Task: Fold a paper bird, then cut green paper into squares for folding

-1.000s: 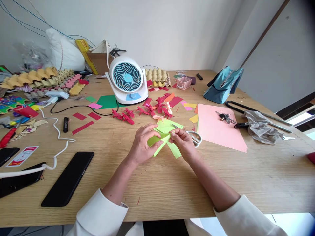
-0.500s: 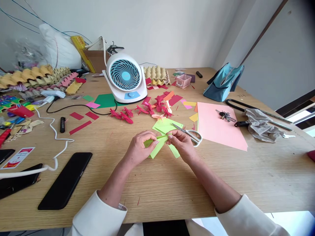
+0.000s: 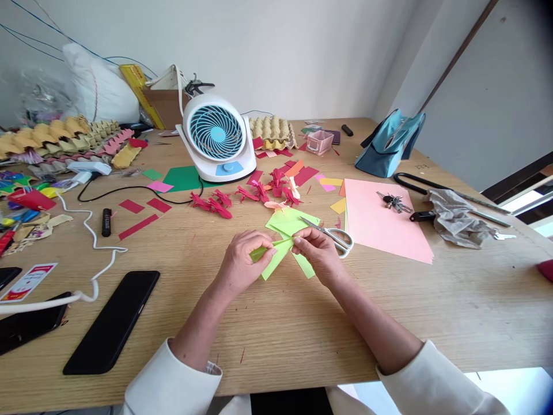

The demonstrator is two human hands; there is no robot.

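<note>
Between my two hands is a folded piece of light green paper [image 3: 276, 262], lifted a little off the table. My left hand [image 3: 247, 257] pinches its left edge between thumb and fingers. At the other end, my right hand [image 3: 318, 253] grips it with thumb and forefinger. Behind and below lie more light green sheets [image 3: 285, 218], partly covered by my hands and the held piece. A pair of scissors [image 3: 339, 239] with white handles rests just beyond my right hand, its blades over the green sheets. Several red folded paper figures [image 3: 218, 203] sit farther back.
A white fan [image 3: 222, 135] stands at the back. Pink paper [image 3: 384, 225] with keys [image 3: 395, 202] on it lies right, near a blue bag [image 3: 391, 144]. To the left are a black phone [image 3: 112, 323], a marker [image 3: 106, 222], red paper strips [image 3: 138, 226] and a white cable [image 3: 93, 230].
The view has shifted slightly, so everything sits a little farther left. Both hands keep their pinch on the green paper, with hardly any movement.
</note>
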